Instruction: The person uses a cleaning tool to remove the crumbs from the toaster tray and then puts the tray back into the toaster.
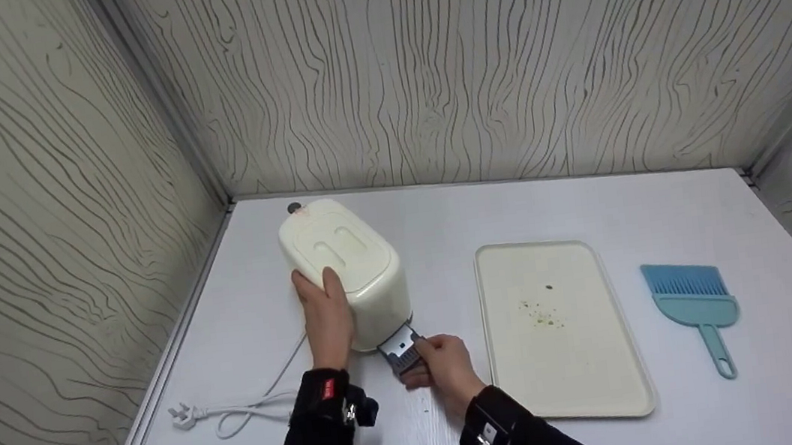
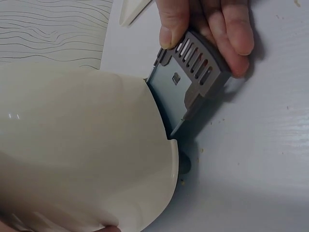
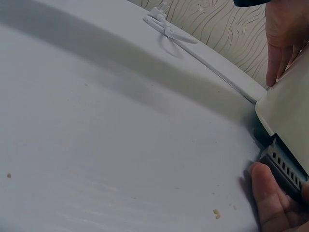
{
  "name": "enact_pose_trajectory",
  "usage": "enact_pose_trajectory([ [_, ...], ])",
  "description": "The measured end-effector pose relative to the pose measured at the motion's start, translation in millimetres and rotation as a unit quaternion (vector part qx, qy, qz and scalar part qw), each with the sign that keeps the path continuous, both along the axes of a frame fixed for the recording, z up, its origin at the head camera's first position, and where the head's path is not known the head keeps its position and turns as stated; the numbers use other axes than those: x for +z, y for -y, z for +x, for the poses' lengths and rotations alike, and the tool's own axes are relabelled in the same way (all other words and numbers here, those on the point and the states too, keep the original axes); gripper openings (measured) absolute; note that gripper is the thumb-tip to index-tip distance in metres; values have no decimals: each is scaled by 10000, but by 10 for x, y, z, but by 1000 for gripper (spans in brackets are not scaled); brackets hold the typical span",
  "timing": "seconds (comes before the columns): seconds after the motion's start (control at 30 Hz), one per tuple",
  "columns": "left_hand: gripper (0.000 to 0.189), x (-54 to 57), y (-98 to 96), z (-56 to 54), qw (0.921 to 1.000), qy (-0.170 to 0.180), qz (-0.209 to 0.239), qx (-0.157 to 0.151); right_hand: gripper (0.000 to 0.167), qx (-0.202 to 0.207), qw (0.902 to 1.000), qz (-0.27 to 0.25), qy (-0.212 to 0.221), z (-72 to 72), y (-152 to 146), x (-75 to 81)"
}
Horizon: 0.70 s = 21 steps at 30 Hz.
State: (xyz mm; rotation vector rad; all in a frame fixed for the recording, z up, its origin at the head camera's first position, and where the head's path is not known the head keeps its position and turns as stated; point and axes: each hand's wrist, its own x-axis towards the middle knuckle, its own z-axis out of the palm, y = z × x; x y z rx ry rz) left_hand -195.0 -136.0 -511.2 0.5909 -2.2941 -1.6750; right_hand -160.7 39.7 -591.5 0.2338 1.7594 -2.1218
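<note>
A cream toaster point(image 1: 383, 300) with a lid over its top stands on the white table at the left. My left hand point(image 1: 327, 318) lies against its near left side, fingers straight along the wall. From the base at the toaster's end sticks a crumb tray point(image 2: 174, 79), a metal plate with a grey slotted front, partly pulled out. My right hand point(image 1: 447, 363) pinches that slotted front, thumb on top and fingers beneath. In the right wrist view, the straight fingers point(image 3: 274, 63) of my left hand touch the toaster's side.
Right of the toaster lies a cream rectangular tray point(image 1: 566, 375) with crumbs point(image 1: 544, 318) on it. Farther right is a teal dustpan point(image 1: 701, 310) with a blue brush point(image 1: 686, 280). A white power cord with a plug point(image 1: 184, 416) lies at the left. Small crumbs point(image 3: 217, 213) dot the table.
</note>
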Motion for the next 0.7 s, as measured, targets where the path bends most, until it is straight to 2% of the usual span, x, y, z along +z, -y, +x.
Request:
enact_pose_trajectory([
  [0.2,81,3,-5,-9,10000,11,15,44,30,-40,10000,-77,18,-37,43,0],
  [0.7,79,2,-25,-12,9997,-133,-91,160,31,-24,9996,288,-55,-150,103,-8],
])
